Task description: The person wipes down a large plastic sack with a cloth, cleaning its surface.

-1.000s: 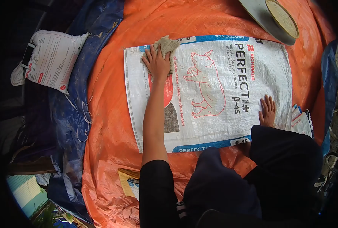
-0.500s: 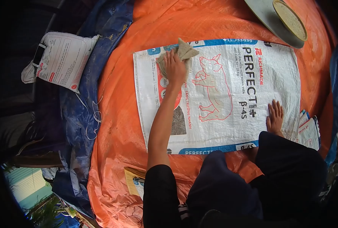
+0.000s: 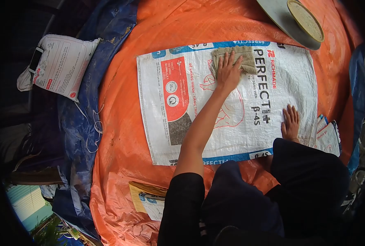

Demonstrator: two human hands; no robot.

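Note:
A white woven feed sack with a red pig outline and "PERFECT" print lies flat on an orange tarp. My left hand rests flat, fingers spread, on a folded beige cloth, pressing it against the sack near its far edge. The cloth covers part of the pig drawing. Beyond my right knee, my right hand lies palm down on the sack's right part, its fingers stretched out and holding nothing.
Orange tarp spreads under everything, bordered by a blue tarp. A stuffed white sack lies at left, with loose string. A grey and tan round object sits at upper right. Folded sacks lie right; another printed sack is near my left sleeve.
My left hand has slid the cloth rightward across the sack, uncovering the red printed panel. The cloth now lies flatter under the fingers. My right hand stays on the sack.

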